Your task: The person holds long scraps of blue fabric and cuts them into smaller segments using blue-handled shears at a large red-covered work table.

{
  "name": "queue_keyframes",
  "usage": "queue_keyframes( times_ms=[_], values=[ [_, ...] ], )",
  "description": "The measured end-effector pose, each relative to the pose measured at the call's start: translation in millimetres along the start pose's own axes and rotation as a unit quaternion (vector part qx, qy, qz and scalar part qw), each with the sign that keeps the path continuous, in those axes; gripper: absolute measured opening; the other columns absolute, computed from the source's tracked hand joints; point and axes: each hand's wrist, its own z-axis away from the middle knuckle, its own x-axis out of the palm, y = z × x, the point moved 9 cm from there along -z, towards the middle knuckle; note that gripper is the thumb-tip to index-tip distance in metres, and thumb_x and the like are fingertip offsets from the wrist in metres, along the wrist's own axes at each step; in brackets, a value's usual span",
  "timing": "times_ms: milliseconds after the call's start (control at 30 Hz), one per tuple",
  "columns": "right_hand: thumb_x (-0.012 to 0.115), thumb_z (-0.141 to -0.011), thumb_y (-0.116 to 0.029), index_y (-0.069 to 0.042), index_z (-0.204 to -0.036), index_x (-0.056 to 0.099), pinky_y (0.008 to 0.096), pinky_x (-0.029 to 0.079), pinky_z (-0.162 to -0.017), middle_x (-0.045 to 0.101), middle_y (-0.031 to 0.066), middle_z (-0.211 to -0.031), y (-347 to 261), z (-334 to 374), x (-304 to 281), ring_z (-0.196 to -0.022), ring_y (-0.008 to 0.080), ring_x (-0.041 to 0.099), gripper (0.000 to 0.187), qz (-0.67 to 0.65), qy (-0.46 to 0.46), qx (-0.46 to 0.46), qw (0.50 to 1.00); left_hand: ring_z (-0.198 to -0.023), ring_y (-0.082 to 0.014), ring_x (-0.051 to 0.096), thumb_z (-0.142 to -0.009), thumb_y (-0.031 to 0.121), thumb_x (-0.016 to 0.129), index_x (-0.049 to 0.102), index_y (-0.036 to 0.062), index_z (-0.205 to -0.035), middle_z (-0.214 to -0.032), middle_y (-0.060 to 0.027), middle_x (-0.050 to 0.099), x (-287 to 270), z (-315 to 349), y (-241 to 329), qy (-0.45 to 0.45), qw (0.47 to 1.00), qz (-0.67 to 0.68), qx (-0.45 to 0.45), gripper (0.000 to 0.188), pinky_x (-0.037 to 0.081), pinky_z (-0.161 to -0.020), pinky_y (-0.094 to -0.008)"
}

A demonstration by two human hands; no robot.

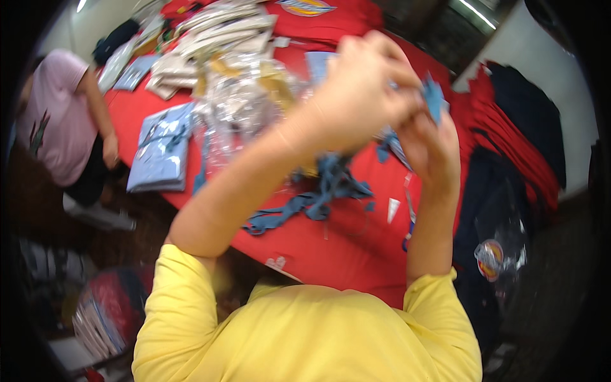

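Observation:
Both my hands are raised together over the red-covered table (375, 235), slightly blurred. A small piece of blue cloth (434, 99) sticks up between them. My right hand (435, 145) is closed on it with thumb and fingers. The left hand (369, 89) reaches across from the left, its fingertips pinched at the same cloth beside my right thumb; the exact grip is partly hidden. Below the hands, a tangle of blue cloth strips (328, 191) lies on the table. Scissors with blue handles (408, 229) rest near my right forearm.
Folded blue shirts in clear plastic (159, 149) lie at the table's left edge. Crumpled clear bags (235, 102) and a stack of cream cloth (219, 28) sit farther back. Dark and red garments (509, 127) are heaped at right. A person in pink (57, 114) stands at left.

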Motion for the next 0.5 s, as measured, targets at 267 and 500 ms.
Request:
queue_keyframes(
  times_ms=[267,500],
  values=[
    [0.054,-0.094,-0.012,0.000,-0.098,0.058,0.0246,0.053,-0.061,0.061,0.0059,-0.079,-122,-61,-7,-0.069,0.0148,0.063,0.014,-0.019,-0.058,-0.028,0.998,-0.077,-0.0072,0.053,-0.095,0.023,0.052,0.056,0.0050,-0.110,-0.093,-0.0006,0.056,41,-91,31,-0.107,0.846,0.483,-0.200,0.024,0.046,-0.062,-0.0223],
    [0.056,-0.092,-0.011,0.001,-0.094,0.058,0.0231,0.049,-0.056,0.059,0.0057,-0.078,-222,-95,20,-0.066,0.0111,0.059,0.012,0.170,-0.036,-0.170,0.970,-0.084,-0.0127,0.058,-0.094,0.031,0.051,0.048,0.0044,-0.124,-0.096,-0.0033,0.057,69,-79,58,-0.101,0.850,0.503,-0.122,0.040,0.050,-0.072,-0.0275]
  ],
)
